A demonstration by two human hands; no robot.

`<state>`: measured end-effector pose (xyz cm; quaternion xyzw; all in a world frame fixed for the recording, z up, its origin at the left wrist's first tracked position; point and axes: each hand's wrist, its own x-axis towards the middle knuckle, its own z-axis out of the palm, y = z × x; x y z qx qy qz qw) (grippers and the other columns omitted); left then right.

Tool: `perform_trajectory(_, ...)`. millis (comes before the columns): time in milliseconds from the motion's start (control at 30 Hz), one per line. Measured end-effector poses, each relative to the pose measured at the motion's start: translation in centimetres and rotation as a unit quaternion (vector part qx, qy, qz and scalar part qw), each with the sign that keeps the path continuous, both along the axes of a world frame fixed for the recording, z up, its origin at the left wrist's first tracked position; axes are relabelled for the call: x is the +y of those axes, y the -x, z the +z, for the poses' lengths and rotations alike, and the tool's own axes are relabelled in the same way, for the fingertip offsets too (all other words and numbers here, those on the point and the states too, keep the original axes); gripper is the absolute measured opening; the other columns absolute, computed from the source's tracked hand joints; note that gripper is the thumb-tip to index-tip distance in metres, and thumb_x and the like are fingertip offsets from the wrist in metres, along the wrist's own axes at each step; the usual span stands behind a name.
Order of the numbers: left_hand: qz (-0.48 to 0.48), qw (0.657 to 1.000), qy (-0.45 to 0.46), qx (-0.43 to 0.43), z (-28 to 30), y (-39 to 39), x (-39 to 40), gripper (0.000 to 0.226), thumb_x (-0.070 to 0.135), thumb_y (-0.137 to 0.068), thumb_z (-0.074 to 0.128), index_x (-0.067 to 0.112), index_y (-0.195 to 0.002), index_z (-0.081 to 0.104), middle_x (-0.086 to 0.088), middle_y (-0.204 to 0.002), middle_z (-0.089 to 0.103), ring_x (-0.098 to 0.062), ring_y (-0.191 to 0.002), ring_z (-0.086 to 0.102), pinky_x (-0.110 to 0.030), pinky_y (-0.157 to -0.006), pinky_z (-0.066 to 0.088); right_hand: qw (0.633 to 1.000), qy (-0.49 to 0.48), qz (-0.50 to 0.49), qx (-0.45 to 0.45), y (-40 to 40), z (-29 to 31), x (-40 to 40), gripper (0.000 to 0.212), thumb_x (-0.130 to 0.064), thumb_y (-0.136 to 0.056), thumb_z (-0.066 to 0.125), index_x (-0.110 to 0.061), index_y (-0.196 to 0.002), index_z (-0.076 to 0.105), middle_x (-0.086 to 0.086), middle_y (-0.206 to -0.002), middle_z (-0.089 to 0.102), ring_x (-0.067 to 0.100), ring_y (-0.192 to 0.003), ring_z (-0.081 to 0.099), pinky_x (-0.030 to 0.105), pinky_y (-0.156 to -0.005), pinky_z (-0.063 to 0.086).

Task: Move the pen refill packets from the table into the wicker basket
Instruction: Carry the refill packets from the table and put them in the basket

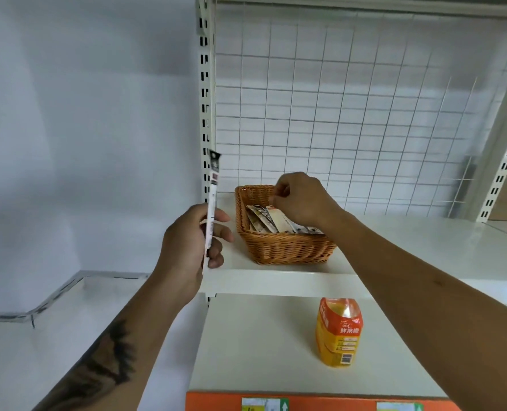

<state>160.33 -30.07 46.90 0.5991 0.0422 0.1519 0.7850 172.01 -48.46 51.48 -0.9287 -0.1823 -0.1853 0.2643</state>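
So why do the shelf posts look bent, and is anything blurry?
Head view: the wide-angle lens bows the slotted post and wire grid; lighting is soft and even; the bottle shows a small glare spot; the packet in the left hand looks slightly smeared.

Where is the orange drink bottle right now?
In the head view, the orange drink bottle stands upright on the lower shelf, right of centre, below and in front of the wicker basket and under the right forearm.

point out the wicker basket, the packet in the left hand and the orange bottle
wicker basket (287, 247): head view, on its woven front wall.
pen refill packet (213, 200): head view, on the white middle of the strip above the left hand's fingers.
orange bottle (338, 336): head view, on its label.
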Motion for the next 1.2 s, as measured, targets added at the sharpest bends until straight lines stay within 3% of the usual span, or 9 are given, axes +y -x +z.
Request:
perform_trajectory(167,-0.006,0.998,0.02,-0.057,0.5,-0.1,-0.9,0.018,0.014,-0.101,0.053,0.004,-0.092,0.066,-0.01,-0.075,0.065,-0.021,-0.053,0.047,-0.033,-0.055,0.035,0.976,-0.178,0.122,-0.027,6.3,-0.1,1.1,0.012,-0.028,-0.095,0.071,-0.022,-0.086,0.067,-0.008,-0.072,0.068,0.002,-0.061,0.059,0.018,-0.059,0.049)
perform_trajectory(267,-0.016,0.995,0.039,-0.091,1.1,0.1,-1.9,0.013,0.008,-0.101,0.054,0.005,-0.093,0.064,-0.012,-0.081,0.064,-0.022,-0.062,0.054,-0.032,-0.057,0.039,0.963,-0.208,0.163,-0.059,8.9,-1.6,2.1,0.01,-0.019,-0.091,0.073,-0.018,-0.085,0.065,-0.002,-0.075,0.07,0.013,-0.069,0.065,0.035,-0.068,0.056)
perform_trajectory(400,-0.04,0.992,0.051,-0.109,1.6,0.7,-3.2,0.018,0.007,-0.102,0.055,0.008,-0.089,0.067,-0.014,-0.084,0.067,-0.021,-0.076,0.064,-0.029,-0.06,0.051,0.948,-0.252,0.172,-0.094,10.4,-3.1,2.8,0.012,-0.011,-0.09,0.074,-0.013,-0.092,0.062,0.004,-0.075,0.067,0.014,-0.068,0.063,0.033,-0.065,0.053)
perform_trajectory(500,-0.03,0.993,0.015,-0.116,1.5,0.9,-3.4,0.017,0.012,-0.102,0.057,0.009,-0.094,0.071,-0.018,-0.093,0.073,-0.022,-0.083,0.069,-0.03,-0.066,0.055,0.942,-0.271,0.16,-0.117,10.5,-2.8,2.7,0.012,-0.009,-0.091,0.071,-0.016,-0.096,0.062,-0.001,-0.075,0.066,0.017,-0.07,0.064,0.038,-0.065,0.055)
perform_trajectory(567,0.048,0.985,-0.095,-0.133,0.9,0.9,-2.8,0.018,0.019,-0.103,0.058,0.015,-0.095,0.074,-0.006,-0.091,0.076,-0.019,-0.08,0.069,-0.03,-0.068,0.055,0.943,-0.279,0.149,-0.102,10.0,-2.0,2.3,0.013,-0.012,-0.093,0.072,-0.019,-0.098,0.062,-0.003,-0.07,0.066,0.014,-0.062,0.063,0.031,-0.059,0.053)
perform_trajectory(700,0.182,0.87,-0.423,-0.174,-2.8,1.5,-1.1,0.027,0.041,-0.104,0.05,0.023,-0.111,0.069,0.009,-0.109,0.071,-0.011,-0.101,0.064,-0.025,-0.084,0.049,0.965,-0.252,0.055,-0.044,6.6,0.1,1.2,0.006,-0.024,-0.094,0.071,-0.022,-0.097,0.067,-0.002,-0.073,0.072,0.01,-0.056,0.063,0.02,-0.048,0.048)
perform_trajectory(800,0.207,0.794,-0.56,-0.117,-6.2,1.4,-0.4,0.051,0.056,-0.103,0.031,0.024,-0.127,0.063,0.002,-0.127,0.069,-0.02,-0.119,0.062,-0.044,-0.108,0.042,0.987,-0.162,-0.023,-0.001,3.4,0.3,0.6,0.005,-0.023,-0.093,0.069,-0.019,-0.093,0.071,-0.003,-0.078,0.072,0.015,-0.067,0.068,0.016,-0.047,0.046)
perform_trajectory(933,0.182,0.692,-0.696,-0.067,-9.4,0.8,0.2,0.065,0.06,-0.105,0.013,0.029,-0.138,0.06,-0.002,-0.146,0.06,-0.032,-0.147,0.042,-0.067,-0.121,0.018,0.991,0.05,-0.057,0.113,0.8,-0.7,1.0,0.016,-0.019,-0.087,0.066,-0.012,-0.1,0.073,0.006,-0.101,0.071,0.024,-0.089,0.067,0.039,-0.079,0.061)
perform_trajectory(1200,0.176,0.67,-0.718,-0.07,-9.9,1.2,1.0,0.06,0.059,-0.105,0.018,0.029,-0.135,0.06,-0.003,-0.151,0.054,-0.031,-0.152,0.032,-0.069,-0.121,0.014,0.979,0.143,-0.091,0.111,0.9,-0.5,1.5,0.046,-0.028,-0.093,0.063,-0.01,-0.134,0.052,0.008,-0.12,0.063,0.026,-0.104,0.058,0.034,-0.078,0.048)
